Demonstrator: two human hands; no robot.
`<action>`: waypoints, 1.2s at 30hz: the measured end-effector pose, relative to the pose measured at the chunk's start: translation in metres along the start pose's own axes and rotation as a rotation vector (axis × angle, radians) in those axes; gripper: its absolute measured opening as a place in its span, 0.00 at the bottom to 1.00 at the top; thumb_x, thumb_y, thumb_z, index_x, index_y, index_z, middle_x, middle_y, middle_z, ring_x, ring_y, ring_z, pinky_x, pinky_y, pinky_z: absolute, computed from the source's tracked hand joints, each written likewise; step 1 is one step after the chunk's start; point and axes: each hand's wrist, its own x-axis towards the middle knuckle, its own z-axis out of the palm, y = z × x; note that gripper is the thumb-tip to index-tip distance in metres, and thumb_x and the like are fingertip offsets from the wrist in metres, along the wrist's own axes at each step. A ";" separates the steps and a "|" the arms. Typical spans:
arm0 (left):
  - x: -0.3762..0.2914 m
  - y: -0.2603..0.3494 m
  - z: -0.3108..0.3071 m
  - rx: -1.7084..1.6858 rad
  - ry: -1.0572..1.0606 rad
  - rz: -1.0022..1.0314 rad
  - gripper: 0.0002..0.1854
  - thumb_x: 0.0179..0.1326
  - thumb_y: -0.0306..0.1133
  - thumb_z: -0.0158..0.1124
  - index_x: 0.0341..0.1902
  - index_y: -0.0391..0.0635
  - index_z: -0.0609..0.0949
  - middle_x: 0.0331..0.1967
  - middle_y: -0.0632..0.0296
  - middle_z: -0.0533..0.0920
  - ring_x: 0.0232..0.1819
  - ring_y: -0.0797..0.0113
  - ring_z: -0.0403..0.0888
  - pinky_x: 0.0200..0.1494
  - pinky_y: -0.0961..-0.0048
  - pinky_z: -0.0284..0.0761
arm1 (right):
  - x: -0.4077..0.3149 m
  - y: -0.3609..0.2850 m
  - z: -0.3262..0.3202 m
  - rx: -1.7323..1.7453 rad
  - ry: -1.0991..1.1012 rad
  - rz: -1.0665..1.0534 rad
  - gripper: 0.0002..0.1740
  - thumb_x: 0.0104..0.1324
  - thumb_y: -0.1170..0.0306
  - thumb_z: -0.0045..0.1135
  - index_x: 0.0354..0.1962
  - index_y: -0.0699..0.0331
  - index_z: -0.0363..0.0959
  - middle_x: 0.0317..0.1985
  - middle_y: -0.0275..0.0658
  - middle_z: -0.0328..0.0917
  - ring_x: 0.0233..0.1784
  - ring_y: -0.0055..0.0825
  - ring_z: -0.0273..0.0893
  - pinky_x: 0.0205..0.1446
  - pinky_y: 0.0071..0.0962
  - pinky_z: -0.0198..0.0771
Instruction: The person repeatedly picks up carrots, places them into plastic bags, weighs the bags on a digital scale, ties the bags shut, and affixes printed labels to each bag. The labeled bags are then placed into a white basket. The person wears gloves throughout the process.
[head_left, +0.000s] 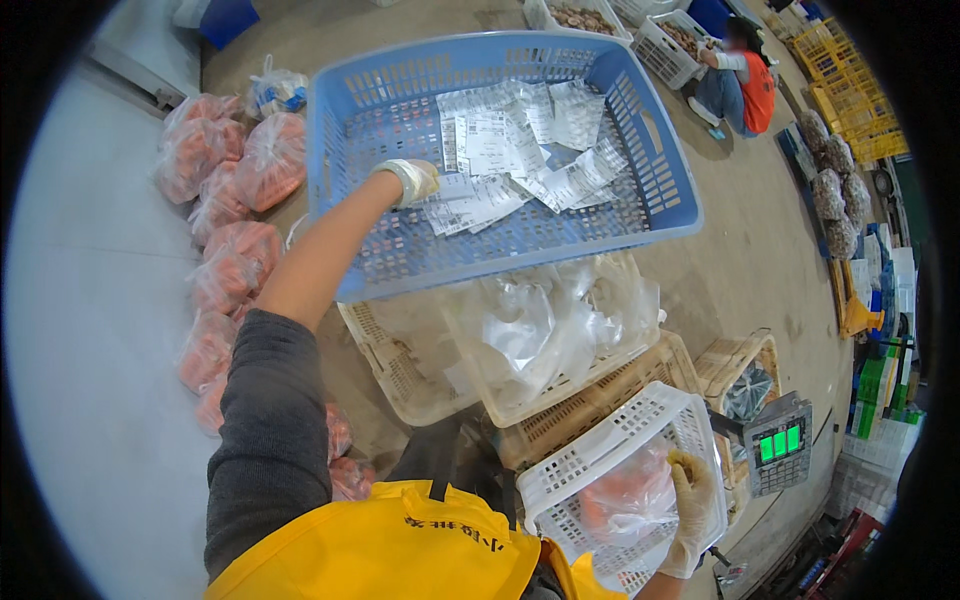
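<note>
My gloved left hand (417, 181) reaches into a large blue plastic crate (495, 274), its fingers at the edge of printed paper labels (469, 201) spread over the crate floor. Whether it grips one cannot be told. My gloved right hand (690, 487) is over a white plastic basket (559, 491), beside a clear plastic bag of orange items (626, 491); its fingertips are near the bag's top, and their hold is unclear. A digital scale display (780, 444) with lit green digits stands right of the basket.
Tied bags of orange items (274, 161) line the floor at left. Clear plastic bags (532, 330) fill a pale crate below the blue one. Tan crates (600, 405) stand beneath. A person in an orange vest (756, 94) crouches by filled white crates at upper right.
</note>
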 end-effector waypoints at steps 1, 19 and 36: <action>-0.003 -0.005 -0.003 -0.012 0.060 0.022 0.17 0.61 0.36 0.51 0.47 0.45 0.82 0.43 0.51 0.83 0.45 0.52 0.81 0.48 0.60 0.74 | 0.005 -0.011 0.001 -0.071 -0.026 -0.024 0.12 0.58 0.78 0.59 0.41 0.66 0.79 0.35 0.36 0.81 0.35 0.20 0.76 0.40 0.20 0.71; -0.188 0.143 0.087 -1.543 -0.315 0.372 0.29 0.52 0.47 0.67 0.53 0.42 0.75 0.40 0.58 0.80 0.43 0.71 0.78 0.45 0.72 0.76 | 0.042 -0.158 0.119 0.721 -0.222 0.178 0.12 0.62 0.68 0.63 0.38 0.68 0.78 0.30 0.32 0.81 0.30 0.14 0.74 0.34 0.16 0.69; -0.327 0.181 0.203 -1.392 -0.476 0.412 0.17 0.60 0.28 0.63 0.54 0.40 0.76 0.44 0.65 0.81 0.41 0.78 0.78 0.45 0.78 0.75 | -0.072 -0.066 0.152 1.296 -0.073 0.109 0.19 0.62 0.68 0.62 0.49 0.68 0.74 0.37 0.37 0.80 0.40 0.21 0.78 0.45 0.20 0.74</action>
